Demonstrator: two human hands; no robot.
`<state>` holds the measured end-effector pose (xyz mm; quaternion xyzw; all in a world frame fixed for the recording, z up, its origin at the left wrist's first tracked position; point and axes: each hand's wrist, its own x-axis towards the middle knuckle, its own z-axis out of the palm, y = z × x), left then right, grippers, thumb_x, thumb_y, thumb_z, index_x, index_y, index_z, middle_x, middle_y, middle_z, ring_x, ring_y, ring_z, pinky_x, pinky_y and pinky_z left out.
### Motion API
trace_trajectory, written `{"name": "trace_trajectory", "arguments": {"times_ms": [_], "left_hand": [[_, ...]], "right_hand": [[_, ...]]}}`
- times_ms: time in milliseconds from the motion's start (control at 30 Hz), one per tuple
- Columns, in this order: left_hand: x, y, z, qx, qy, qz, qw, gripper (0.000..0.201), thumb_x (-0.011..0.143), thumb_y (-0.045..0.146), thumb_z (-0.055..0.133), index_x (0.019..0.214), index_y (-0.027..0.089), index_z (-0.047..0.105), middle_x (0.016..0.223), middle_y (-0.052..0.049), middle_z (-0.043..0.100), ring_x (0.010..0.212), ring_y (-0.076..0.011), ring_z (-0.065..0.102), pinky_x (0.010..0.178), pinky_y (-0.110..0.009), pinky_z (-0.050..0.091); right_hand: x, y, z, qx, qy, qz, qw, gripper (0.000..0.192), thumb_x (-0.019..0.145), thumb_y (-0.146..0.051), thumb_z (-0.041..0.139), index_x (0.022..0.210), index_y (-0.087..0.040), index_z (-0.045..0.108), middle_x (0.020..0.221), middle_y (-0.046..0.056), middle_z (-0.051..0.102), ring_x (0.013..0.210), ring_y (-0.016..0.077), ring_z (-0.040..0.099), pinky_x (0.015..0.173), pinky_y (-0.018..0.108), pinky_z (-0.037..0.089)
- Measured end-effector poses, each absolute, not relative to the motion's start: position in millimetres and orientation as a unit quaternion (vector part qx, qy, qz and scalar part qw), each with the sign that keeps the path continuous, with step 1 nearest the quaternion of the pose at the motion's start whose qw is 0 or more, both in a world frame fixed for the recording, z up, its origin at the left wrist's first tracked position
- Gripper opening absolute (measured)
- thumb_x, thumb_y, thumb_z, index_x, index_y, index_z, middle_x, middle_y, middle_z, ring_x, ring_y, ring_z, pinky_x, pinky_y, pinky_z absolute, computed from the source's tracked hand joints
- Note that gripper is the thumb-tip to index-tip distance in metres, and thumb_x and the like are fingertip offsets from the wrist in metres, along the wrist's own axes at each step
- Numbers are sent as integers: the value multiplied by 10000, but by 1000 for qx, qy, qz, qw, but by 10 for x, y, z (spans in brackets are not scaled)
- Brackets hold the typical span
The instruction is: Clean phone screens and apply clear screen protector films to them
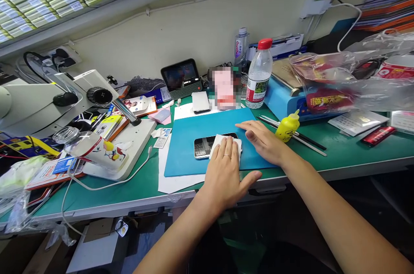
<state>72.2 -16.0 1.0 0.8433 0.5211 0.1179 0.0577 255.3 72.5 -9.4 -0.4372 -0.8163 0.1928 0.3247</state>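
Observation:
A smartphone (202,148) lies flat on a blue mat (184,129), its dark glass reflecting light. Across the right part of its screen is a folded white tissue (219,140). My left hand (223,170) rests flat on the tissue, fingers stretched out and thumb spread to the right. The tissue and my fingers hide that part of the phone. Just right of the phone, my right hand (263,140) hovers over or touches the mat, fingers extended and nothing visible in them. Beside it stands a yellow squeeze bottle (287,127).
To the left are a microscope (87,92) and a tilted glass jar (97,149). A clear water bottle (259,77) with a red cap stands behind the mat. Thin tools (308,141) lie at right, near a blue machine (281,92). A small screen (181,76) leans near the wall.

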Motion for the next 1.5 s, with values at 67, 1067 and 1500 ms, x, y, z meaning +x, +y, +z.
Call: {"name": "trace_trajectory", "arguments": {"times_ms": [67,1067,1500], "left_hand": [[606,-270,-3,841,526,115,49,869,998,690,274,1551,20,303,1633,-211,227,1533,-324,186,1237,-507,257],[242,-157,-66,803,588,100,-2,656,1065,498,269,1531,43,343,1621,-210,290,1527,-329,216,1221,-515,275],[299,68,-31,788,611,80,12,572,1075,450,293,1522,110,399,1612,-144,348,1516,-294,270,1235,-478,262]], "right_hand": [[2559,727,-104,-435,-818,193,322,749,952,-719,195,1344,-264,643,1308,133,659,1280,336,544,1113,560,397],[2550,714,-93,-441,-818,200,310,749,948,-728,218,1342,-255,644,1300,139,656,1271,346,542,1085,562,422],[2537,710,-80,-441,-822,194,302,788,950,-727,195,1347,-214,641,1302,147,651,1273,333,536,1085,517,433]]}}
